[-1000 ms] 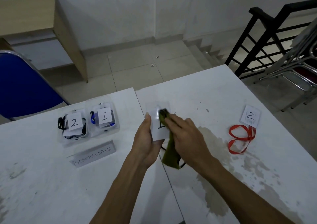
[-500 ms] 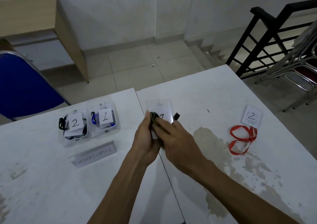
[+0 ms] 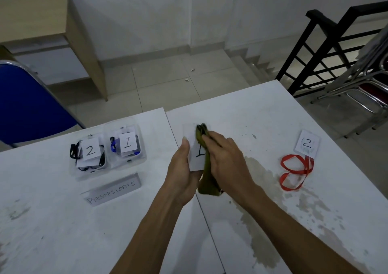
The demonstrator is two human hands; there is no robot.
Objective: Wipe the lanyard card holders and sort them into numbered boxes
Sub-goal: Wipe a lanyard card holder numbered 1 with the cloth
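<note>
My left hand [image 3: 180, 168] holds a clear card holder [image 3: 194, 147] with a paper marked 1 inside, thumb along its left edge. My right hand [image 3: 225, 158] grips an olive-green cloth [image 3: 206, 177] and presses it on the holder's right side; the cloth's tail hangs below my hands. Two clear boxes sit at the left: one labelled 2 [image 3: 89, 154] with black lanyards, one labelled 1 [image 3: 127, 144] with a blue lanyard. On the right lies another card holder marked 2 [image 3: 307, 144] with a red lanyard [image 3: 295, 172].
A nameplate reading "Presepsionis" [image 3: 112, 189] lies in front of the boxes. Two white tables [image 3: 262, 114] meet along a seam under my hands. A blue chair [image 3: 27, 103] stands at the far left, a black railing [image 3: 327, 51] and metal chairs at the far right.
My right hand has swept the cloth from the holder's lower part up toward its top, and the cloth's tail hangs out below again. The left hand keeps hold of the holder.
</note>
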